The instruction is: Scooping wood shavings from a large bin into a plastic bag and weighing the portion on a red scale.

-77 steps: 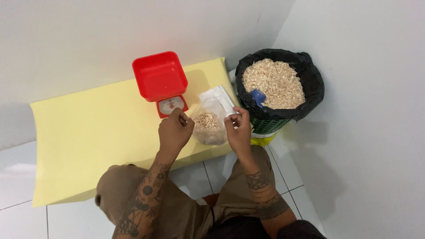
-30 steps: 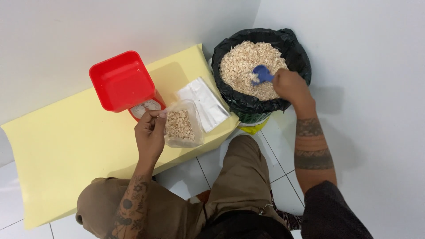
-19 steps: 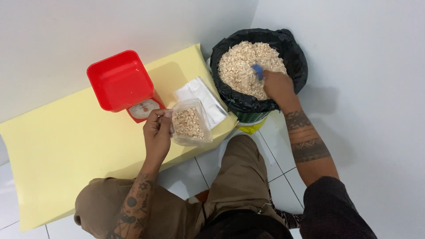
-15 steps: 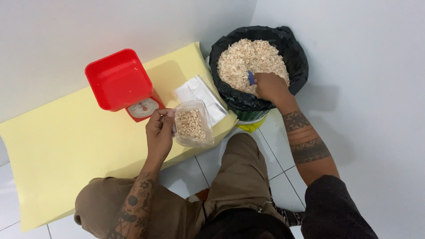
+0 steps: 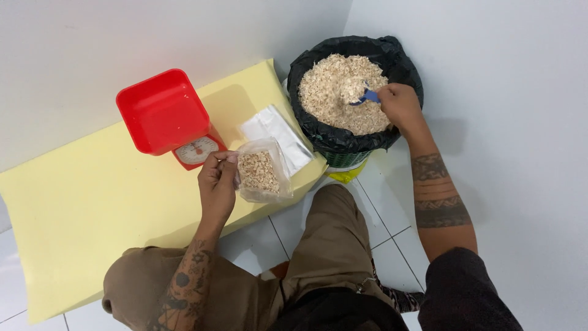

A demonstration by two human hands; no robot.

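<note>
your left hand [image 5: 217, 187] sits just left of the middle of the frame, its fingers pinched shut on the upper left edge of a small clear plastic bag [image 5: 262, 176]. the bag holds a pale tan, flaky filling, and it rests partly on the yellow sheet [image 5: 92, 202] that runs from the lower left of the frame up toward the top centre. the bag's lower right corner reaches the sheet's edge, above the white tiled floor [image 5: 380, 214]. just above your left hand stands a small red kitchen scale [image 5: 168, 119] with a square red pan on top and a round dial face below it; your knuckles are just beside the dial, and you cannot tell from here whether they touch it. to the right of the scale, a stack of flat clear bags [image 5: 278, 135] lies on the sheet, tucked partly behind the bag you hold. your right hand [image 5: 401, 105] is in the upper right of the frame, closed around the handle of a blue scoop [image 5: 365, 97]. the scoop carries a heap of the same flakes, and it sits over the round bin lined with black plastic [image 5: 401, 61], which is filled nearly to the rim with pale shavings [image 5: 337, 104]. the bin stands in the corner against the white wall [image 5: 490, 122], just past the right end of the sheet.
</note>
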